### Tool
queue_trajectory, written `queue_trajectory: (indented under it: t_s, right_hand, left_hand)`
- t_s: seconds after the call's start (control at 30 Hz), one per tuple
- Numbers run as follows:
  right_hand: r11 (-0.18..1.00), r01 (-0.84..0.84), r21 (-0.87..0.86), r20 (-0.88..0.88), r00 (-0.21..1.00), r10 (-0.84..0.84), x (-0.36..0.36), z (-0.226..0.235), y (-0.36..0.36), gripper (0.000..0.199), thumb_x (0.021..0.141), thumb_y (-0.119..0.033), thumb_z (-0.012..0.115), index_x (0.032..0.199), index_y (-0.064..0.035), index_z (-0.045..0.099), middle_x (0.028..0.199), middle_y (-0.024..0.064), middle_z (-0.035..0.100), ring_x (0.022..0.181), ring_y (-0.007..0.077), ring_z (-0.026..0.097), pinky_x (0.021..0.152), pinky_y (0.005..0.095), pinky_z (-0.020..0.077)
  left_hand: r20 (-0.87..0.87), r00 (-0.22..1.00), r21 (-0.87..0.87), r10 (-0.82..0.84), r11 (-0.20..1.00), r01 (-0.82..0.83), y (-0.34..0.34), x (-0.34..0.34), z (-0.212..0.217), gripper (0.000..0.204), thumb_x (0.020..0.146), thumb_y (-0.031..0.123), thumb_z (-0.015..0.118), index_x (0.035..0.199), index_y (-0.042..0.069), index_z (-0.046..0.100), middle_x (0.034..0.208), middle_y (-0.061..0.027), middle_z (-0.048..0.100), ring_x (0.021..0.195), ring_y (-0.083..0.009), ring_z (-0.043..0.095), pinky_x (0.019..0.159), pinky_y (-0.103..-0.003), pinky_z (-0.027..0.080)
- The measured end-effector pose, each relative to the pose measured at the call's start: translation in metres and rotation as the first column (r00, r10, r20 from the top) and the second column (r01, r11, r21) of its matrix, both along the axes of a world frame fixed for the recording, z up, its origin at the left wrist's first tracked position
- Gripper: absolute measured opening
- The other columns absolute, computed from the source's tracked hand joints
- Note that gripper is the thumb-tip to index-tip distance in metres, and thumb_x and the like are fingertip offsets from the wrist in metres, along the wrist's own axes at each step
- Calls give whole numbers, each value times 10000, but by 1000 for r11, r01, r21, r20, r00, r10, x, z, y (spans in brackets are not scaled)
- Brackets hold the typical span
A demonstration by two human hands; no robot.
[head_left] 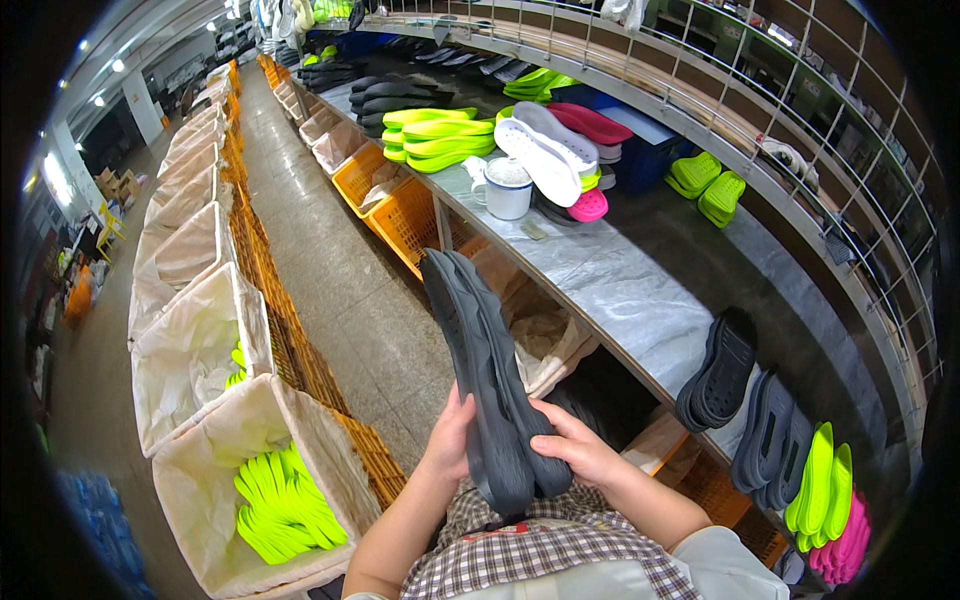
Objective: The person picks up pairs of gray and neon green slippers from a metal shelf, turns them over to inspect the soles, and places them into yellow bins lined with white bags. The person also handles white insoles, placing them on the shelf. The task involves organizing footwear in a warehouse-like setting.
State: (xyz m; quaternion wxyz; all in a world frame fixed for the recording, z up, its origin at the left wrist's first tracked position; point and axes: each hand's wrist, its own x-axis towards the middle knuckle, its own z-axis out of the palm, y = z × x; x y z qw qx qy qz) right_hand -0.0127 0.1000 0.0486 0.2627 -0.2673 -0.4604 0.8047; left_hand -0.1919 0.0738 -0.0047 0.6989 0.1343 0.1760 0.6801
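Dark grey shoe soles point(485, 375), pressed together side by side, stand out in front of my checked apron with their far ends pointing away from me. My left hand point(455, 437) grips them along the left side near the lower end. On the right side my right hand point(572, 442) is closed on them, its thumb lying over the edge. Both hands hold the same bundle; how many soles it has is hard to make out.
A grey worktop point(620, 270) on the right carries neon yellow soles point(440, 137), a white mug point(508, 188), white soles point(538, 160) and black soles point(718, 372). Wire mesh point(800, 90) rises behind. Cloth-lined baskets point(195, 480) line the left, the nearest holding neon soles point(285, 505).
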Motion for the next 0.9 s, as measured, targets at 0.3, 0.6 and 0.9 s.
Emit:
queue_trajectory:
  t_s: [0.3, 0.6, 0.9]
  right_hand:
    - [999, 14, 49, 12, 1000, -14, 12, -1, -1, 660, 866, -150, 624, 1387, 48, 270, 1383, 138, 365, 1264, 191, 362, 1046, 315, 295]
    - [965, 120, 233, 130, 980, -153, 88, -33, -19, 838, 828, 31, 607, 1458, -114, 72, 1336, 154, 377, 1087, 189, 527, 813, 285, 491]
    - [707, 664, -243, -6, 728, -685, 119, -80, -14, 624, 838, 30, 547, 1352, -67, 207, 1161, 168, 507, 911, 322, 644, 667, 296, 564]
  left_hand:
    - [20, 999, -46, -36, 998, 37, 7, 10, -1, 392, 929, 91, 456, 1308, 98, 354, 1168, -134, 539, 1027, -261, 584, 872, -404, 512]
    - [-184, 973, -237, -143, 967, 98, 56, 48, 10, 447, 927, 65, 468, 1344, 106, 312, 1232, -134, 505, 1073, -291, 552, 859, -445, 511]
    - [-483, 742, -396, -465, 872, 288, 136, 146, 25, 698, 880, 144, 604, 1435, 110, 183, 1254, -118, 483, 1081, -229, 521, 865, -355, 464]
